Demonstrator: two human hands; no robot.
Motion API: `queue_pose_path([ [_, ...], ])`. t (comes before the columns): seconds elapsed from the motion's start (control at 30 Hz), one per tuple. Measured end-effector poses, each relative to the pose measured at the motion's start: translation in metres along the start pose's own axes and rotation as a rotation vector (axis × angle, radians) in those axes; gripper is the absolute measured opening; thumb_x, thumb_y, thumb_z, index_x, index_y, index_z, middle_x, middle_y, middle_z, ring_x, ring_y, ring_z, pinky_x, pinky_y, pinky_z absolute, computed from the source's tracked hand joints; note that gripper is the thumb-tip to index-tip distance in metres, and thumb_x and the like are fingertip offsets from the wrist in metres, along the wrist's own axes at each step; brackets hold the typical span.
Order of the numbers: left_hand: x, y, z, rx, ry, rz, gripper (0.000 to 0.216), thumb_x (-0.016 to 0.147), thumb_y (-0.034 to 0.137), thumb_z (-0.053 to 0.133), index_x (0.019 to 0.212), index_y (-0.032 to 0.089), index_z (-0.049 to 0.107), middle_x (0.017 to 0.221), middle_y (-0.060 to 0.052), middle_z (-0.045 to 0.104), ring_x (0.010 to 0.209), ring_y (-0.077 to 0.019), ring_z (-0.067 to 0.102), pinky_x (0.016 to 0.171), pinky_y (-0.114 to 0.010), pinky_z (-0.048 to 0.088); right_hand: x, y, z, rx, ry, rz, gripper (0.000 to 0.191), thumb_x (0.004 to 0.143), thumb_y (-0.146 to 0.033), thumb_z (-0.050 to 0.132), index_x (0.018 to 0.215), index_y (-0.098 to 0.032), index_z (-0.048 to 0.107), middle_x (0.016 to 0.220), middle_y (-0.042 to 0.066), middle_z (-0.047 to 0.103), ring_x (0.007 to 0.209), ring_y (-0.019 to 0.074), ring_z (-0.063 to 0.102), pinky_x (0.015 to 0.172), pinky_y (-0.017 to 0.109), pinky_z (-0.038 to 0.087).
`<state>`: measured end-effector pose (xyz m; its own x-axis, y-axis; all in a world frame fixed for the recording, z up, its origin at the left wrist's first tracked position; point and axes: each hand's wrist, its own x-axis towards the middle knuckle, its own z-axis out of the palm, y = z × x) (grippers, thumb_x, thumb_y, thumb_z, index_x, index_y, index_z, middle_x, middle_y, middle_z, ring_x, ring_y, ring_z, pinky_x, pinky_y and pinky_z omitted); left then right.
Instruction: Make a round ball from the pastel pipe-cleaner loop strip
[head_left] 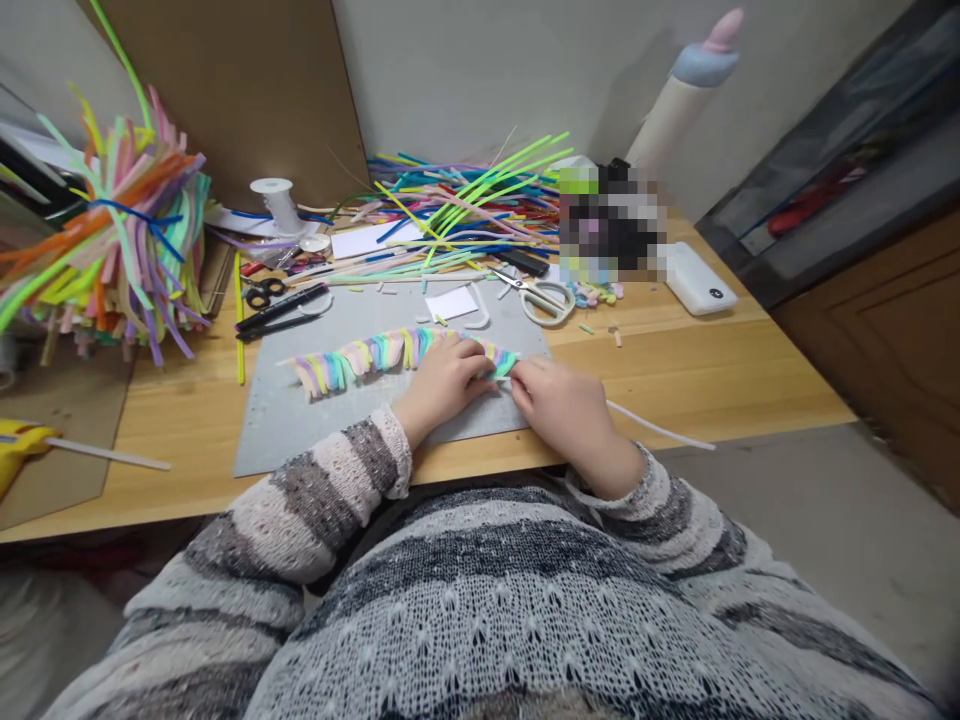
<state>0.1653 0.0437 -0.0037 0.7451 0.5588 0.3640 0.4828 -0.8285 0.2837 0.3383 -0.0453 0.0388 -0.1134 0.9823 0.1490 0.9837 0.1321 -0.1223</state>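
On the grey cutting mat I've got both hands at the right end of the pastel pipe-cleaner fringe, left hand and right hand pinching it, most loops look formed, white scissors lie just beyond the mat.

left hand fingers curled, right hand pinching, hands nearly touching

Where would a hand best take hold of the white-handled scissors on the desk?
Probably at the handle loops of the white-handled scissors, coming from the near right. They lie flat beside the grey mat, loops toward the person and blades pointing back-left into the pile of colored strips, so the loops are the clear end.
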Motion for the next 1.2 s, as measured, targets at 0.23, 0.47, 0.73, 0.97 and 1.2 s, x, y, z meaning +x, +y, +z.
queue_pose_path([
  [0.23, 0.006, 0.007, 0.004, 0.015, -0.019, -0.051, 0.034, 0.086, 0.050, 0.062, 0.095, 0.017, 0.069, 0.098, -0.009, 0.066, 0.093, -0.0257, 0.055, 0.081, -0.039, 0.041, 0.011, 0.014, 0.017, 0.277, -0.125, 0.021, 0.016, 0.093, -0.022, 0.050, 0.089, -0.019, 0.065, 0.094, 0.008, 0.069, 0.084, 0.0211, 0.060, 0.063, 0.029, 0.034],
  [0.47, 0.000, 0.004, -0.001, -0.094, -0.040, -0.055, 0.023, 0.083, 0.033, 0.071, 0.099, 0.018, 0.064, 0.106, -0.008, 0.064, 0.101, -0.0251, 0.055, 0.087, -0.039, 0.043, 0.007, 0.029, 0.031, 0.524, -0.029, 0.015, 0.007, 0.087, -0.016, 0.053, 0.082, -0.018, 0.058, 0.084, 0.006, 0.063, 0.079, 0.0197, 0.057, 0.072, 0.031, 0.042],
  [0.73, 0.000, 0.011, -0.003, -0.084, -0.036, -0.084, 0.012, 0.086, 0.025, 0.062, 0.096, 0.018, 0.063, 0.103, -0.008, 0.063, 0.098, -0.0248, 0.054, 0.086, -0.039, 0.044, -0.002, 0.014, 0.014, 0.174, 0.055, 0.044, 0.011, 0.087, -0.015, 0.051, 0.082, -0.019, 0.060, 0.086, 0.006, 0.063, 0.073, 0.0192, 0.054, 0.060, 0.029, 0.029],
  [0.97, 0.000, 0.012, -0.002, -0.068, -0.037, -0.085, 0.015, 0.087, 0.024, 0.057, 0.098, 0.017, 0.064, 0.102, -0.009, 0.063, 0.097, -0.0254, 0.053, 0.085, -0.040, 0.043, -0.001, 0.009, 0.009, 0.121, 0.037, 0.027, 0.011, 0.085, -0.014, 0.052, 0.082, -0.019, 0.061, 0.087, 0.006, 0.064, 0.074, 0.0188, 0.054, 0.059, 0.029, 0.027],
  [1.2, 0.000, 0.010, -0.002, -0.096, -0.040, -0.082, 0.021, 0.079, 0.011, 0.054, 0.096, 0.017, 0.063, 0.103, -0.009, 0.063, 0.099, -0.0257, 0.054, 0.088, -0.040, 0.045, 0.005, 0.018, 0.024, 0.372, -0.037, 0.037, 0.009, 0.085, -0.016, 0.053, 0.082, -0.019, 0.061, 0.086, 0.005, 0.064, 0.079, 0.0193, 0.057, 0.066, 0.028, 0.037],
])
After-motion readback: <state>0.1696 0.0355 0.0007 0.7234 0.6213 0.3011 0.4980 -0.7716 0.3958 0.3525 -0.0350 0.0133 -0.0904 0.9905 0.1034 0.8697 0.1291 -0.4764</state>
